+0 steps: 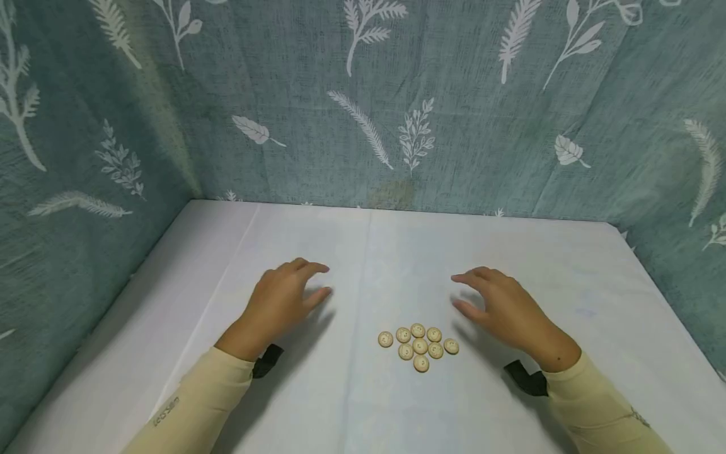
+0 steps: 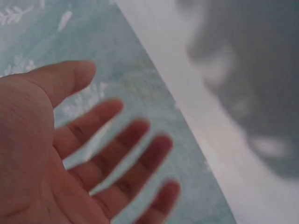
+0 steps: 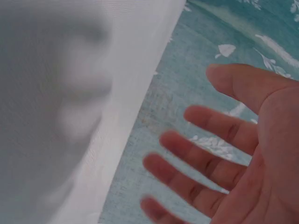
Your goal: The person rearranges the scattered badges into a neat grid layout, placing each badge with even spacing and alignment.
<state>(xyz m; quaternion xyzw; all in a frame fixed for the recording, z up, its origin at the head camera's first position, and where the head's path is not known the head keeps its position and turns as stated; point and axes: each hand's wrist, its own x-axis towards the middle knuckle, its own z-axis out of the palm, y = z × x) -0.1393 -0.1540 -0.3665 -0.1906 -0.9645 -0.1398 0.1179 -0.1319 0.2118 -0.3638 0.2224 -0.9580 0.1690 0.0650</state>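
Note:
Several round, cream-coloured buttons [image 1: 420,345] lie flat in a loose cluster on the white tabletop, with small dark marks on their faces. My left hand [image 1: 280,301] hovers over the table to the left of them, fingers loosely bent and thumb apart. To their right hovers my right hand [image 1: 501,308], in much the same pose and nearer to the buttons. Both palms face inward and hold nothing. In the left wrist view the fingers [image 2: 133,133] are spread; the right wrist view likewise shows spread fingers [image 3: 201,161]. The buttons appear in neither wrist view.
A white cloth [image 1: 317,397] with fold lines covers the table. Blue-green fabric [image 1: 306,157] with white leaf prints hangs behind it and along both sides. Dark straps [image 1: 266,360] sit at the wrists, below pale yellow sleeves [image 1: 195,403].

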